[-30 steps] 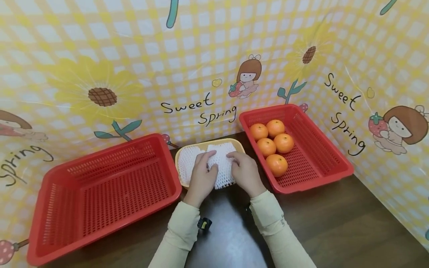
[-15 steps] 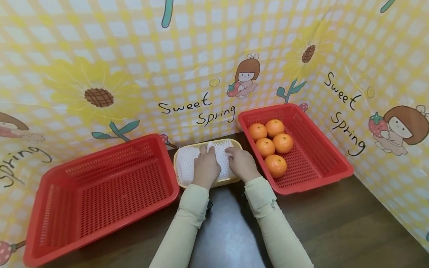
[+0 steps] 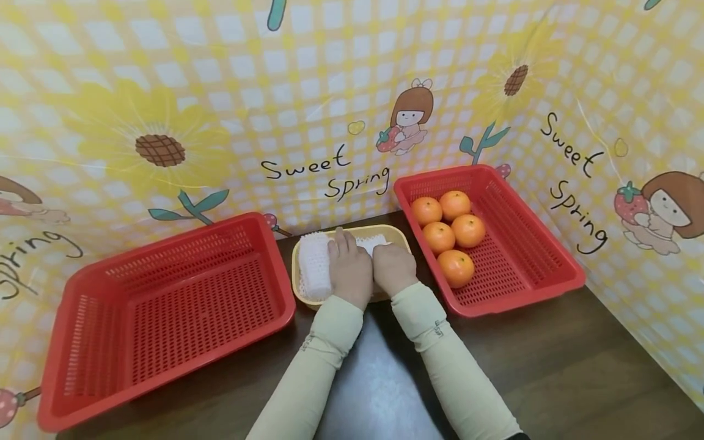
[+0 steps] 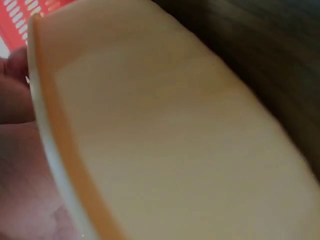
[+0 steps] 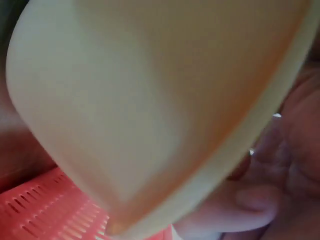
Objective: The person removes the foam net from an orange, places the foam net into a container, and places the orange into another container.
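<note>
A small yellow tray [image 3: 397, 233] with white foam fruit nets in it sits between two red baskets in the head view. One foam net [image 3: 315, 263] lies on the left side of the tray, beside my left hand [image 3: 352, 272]. That hand reaches over the tray's middle with its fingers extended on the netting. My right hand [image 3: 395, 269], its fingers curled, holds the other foam net [image 3: 372, 241] at the tray's right side; its fingertips are hidden. Close up, the tray's outer wall [image 4: 165, 125] fills the left wrist view. The right wrist view shows its wall [image 5: 115, 90] and the right thumb.
A red basket [image 3: 203, 318] stands on the left. The right red basket [image 3: 511, 244] holds several oranges [image 3: 455, 269] along its left side. Behind runs a yellow checked cloth [image 3: 308, 91] like a wall. The brown table [image 3: 555, 354] shows in front.
The right net, raised over the tray's front edge a second ago, now lies lower inside it. My left hand shifted right, and my right hand's fingers curled in.
</note>
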Demonstrator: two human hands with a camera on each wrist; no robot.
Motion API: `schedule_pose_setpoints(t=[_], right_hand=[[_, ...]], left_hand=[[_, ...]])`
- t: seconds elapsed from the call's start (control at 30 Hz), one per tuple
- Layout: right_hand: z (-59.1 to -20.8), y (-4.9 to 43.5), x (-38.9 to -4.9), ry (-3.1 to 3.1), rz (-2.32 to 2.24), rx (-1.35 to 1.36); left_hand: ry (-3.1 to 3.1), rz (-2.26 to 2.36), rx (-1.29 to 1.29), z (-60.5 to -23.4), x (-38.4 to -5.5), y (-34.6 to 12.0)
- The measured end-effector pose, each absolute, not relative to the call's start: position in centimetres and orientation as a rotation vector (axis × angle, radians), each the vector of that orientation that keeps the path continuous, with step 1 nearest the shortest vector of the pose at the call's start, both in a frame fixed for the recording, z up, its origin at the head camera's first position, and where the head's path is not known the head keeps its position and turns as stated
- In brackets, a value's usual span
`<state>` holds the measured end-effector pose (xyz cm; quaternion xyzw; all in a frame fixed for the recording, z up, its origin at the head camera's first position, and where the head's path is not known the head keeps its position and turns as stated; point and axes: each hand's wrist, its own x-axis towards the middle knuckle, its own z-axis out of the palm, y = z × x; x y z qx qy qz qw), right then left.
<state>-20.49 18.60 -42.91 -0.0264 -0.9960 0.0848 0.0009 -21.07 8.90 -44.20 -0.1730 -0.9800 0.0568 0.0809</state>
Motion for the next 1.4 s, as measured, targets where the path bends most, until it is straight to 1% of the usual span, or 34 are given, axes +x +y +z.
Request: schedule_pose_setpoints(t=[0.1, 0.2, 0.27, 0.33, 0.47, 0.57, 0.73, 1.1, 1.23, 1.4], right_hand=[[-42.3, 18.6, -20.2, -3.043, 0.28, 0.032], [-41.5, 18.7, -20.1, -2.911, 0.254, 0.237], [-41.2, 18.7, -20.3, -2.863, 0.233, 0.36], [-41.4, 18.8, -20.6, -2.886, 0.233, 0.425], [-42.4, 19.4, -21.1, -3.046, 0.232, 0.38], [-42.9, 19.7, -21.5, -3.097, 0.23, 0.323], [-43.1, 19.7, -21.5, -3.092, 0.164, 0.335], [-43.8, 18.1, -20.7, -3.035, 0.014, 0.404], [-44.1, 18.0, -20.2, -3.072, 0.071, 0.401], [-44.2, 18.1, -20.1, -3.099, 0.179, 0.327]], left_hand=[[-2.956, 0.217, -0.475, -42.8, -20.9, 9.2], [-2.984, 0.173, -0.417, -41.7, -21.3, 8.6], [-3.029, 0.082, -0.408, -41.6, -21.9, 7.9], [-3.126, -0.058, -0.415, -42.1, -22.4, 7.2], [-3.322, -0.367, -0.428, -43.6, -23.2, 6.1], [-3.352, -0.48, -0.45, -44.1, -23.8, 5.7], [-3.349, -0.527, -0.452, -44.4, -23.8, 5.2], [-3.334, -0.508, -0.452, -45.4, -22.8, 4.2], [-3.367, -0.512, -0.426, -45.8, -22.3, 4.4], [-3.27, -0.505, -0.475, -46.3, -22.1, 4.9]])
